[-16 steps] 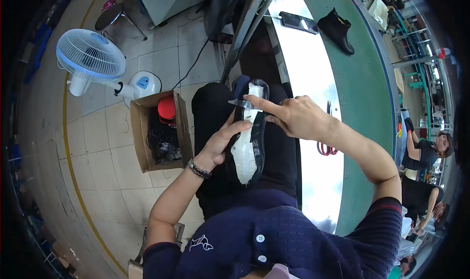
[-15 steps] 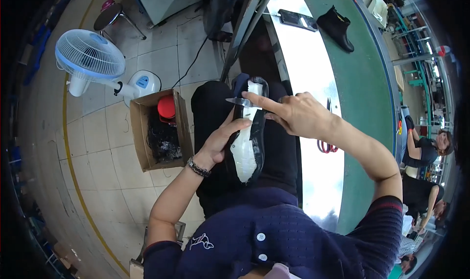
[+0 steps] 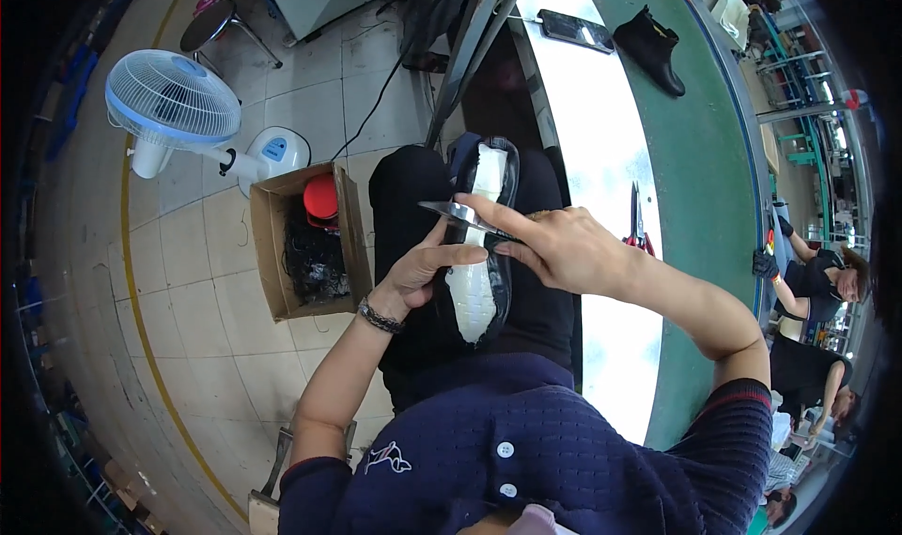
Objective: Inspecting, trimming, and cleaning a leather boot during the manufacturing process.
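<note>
A black shoe or boot rests upside down across my lap, its pale white underside facing up. My left hand grips it from the left side, thumb lying across the white surface. My right hand is closed on a knife, the index finger stretched along the metal. The blade lies crosswise over the middle of the shoe, its tip sticking out past the left edge. The handle is mostly hidden in my fingers.
On the bench to my right are scissors, a phone and a black ankle boot. At left stand a cardboard box of black scraps with a red container, a fan and a stool. People sit farther right.
The knife and my right hand have moved down along the shoe toward me. My left thumb has shifted slightly toward me. The scissors on the bench show more fully now.
</note>
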{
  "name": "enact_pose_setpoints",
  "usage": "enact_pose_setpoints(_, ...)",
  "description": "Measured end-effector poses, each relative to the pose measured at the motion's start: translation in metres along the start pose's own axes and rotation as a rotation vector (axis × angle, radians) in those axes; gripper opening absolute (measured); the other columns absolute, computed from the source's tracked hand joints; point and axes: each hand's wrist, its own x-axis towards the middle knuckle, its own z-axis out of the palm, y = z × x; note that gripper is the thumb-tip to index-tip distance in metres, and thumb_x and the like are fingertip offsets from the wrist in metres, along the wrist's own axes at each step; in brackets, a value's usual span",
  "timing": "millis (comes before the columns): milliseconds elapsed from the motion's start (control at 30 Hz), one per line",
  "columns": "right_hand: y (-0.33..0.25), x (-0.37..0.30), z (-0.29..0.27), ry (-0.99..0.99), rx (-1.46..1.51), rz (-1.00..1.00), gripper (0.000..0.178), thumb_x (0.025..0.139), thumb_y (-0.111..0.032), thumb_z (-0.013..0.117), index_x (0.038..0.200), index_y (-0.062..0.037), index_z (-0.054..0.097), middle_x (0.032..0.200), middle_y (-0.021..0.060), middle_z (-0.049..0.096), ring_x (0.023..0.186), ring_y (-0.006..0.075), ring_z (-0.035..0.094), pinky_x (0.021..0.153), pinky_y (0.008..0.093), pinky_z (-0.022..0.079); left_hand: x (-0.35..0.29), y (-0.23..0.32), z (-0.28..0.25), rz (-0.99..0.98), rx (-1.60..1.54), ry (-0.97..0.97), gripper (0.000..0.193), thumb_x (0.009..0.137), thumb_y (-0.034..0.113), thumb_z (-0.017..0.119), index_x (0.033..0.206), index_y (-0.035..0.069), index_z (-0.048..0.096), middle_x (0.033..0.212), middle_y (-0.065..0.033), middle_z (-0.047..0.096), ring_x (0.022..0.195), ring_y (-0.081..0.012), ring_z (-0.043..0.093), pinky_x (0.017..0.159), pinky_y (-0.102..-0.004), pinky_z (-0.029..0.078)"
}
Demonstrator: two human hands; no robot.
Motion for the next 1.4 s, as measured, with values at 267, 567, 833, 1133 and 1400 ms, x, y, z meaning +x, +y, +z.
enact_pose_setpoints(267,-0.016,-0.026,-0.028,-0.242,-0.164,0.124,0.063,0.093,-0.024,0.057,0.148,-0.0272,0.028,0.053,0.0077,0.056,0.044,0.0234,0.058,0.044,0.0378,0.046,-0.012,-0.047,-0.003,0.13,-0.335,-0.057,0.079,0.091,0.063,0.039,0.149,0.012,0.02,0.142,-0.0119,0.042,0.127,-0.0236,0.047,0.105,-0.04,0.04)
enact_pose_setpoints(567,-0.038,-0.033,0.005,-0.162,-0.656,-0.089,0.078,0.089,-0.005,0.049,0.146,-0.0486,0.019,0.108,0.0229,0.059,0.089,0.0252,0.066,0.066,0.0296,0.056,-0.02,-0.058,0.007,0.206,-0.43,-0.103,0.071,0.097,0.046,0.046,0.153,0.025,0.007,0.151,-0.0066,0.031,0.134,-0.0217,0.039,0.11,-0.0389,0.035)
enact_pose_setpoints(833,-0.017,-0.013,-0.027,-0.134,-0.471,-0.252,0.068,0.085,-0.003,0.051,0.143,-0.0375,0.037,0.087,0.02,0.068,0.069,0.0215,0.069,0.053,0.0323,0.052,-0.02,-0.053,0.022,0.181,-0.234,0.172,0.069,0.092,0.028,0.058,0.15,0.015,0.022,0.123,-0.0069,0.056,0.113,-0.0133,0.054,0.099,-0.0331,0.044)
enact_pose_setpoints(1133,-0.017,-0.004,-0.001,-0.081,-0.332,-0.124,0.067,0.094,-0.028,0.055,0.151,-0.0279,0.02,0.054,0.0019,0.057,0.038,0.0136,0.053,0.034,0.0288,0.04,-0.02,-0.046,0.017,0.106,-0.334,0.019,0.041,0.083,0.002,0.064,0.123,0.003,0.053,0.103,-0.0054,0.061,0.097,-0.0145,0.061,0.084,-0.0305,0.052)
enact_pose_setpoints(1400,-0.047,-0.012,-0.002,-0.025,-0.343,-0.14,0.068,0.092,-0.021,0.055,0.151,-0.027,0.022,0.05,0.0031,0.054,0.036,0.0117,0.051,0.032,0.0277,0.039,-0.03,-0.055,0.003,0.063,-0.251,0.026,0.056,0.077,0.007,0.069,0.128,0.003,0.047,0.109,-0.006,0.059,0.102,-0.0155,0.059,0.088,-0.032,0.049)
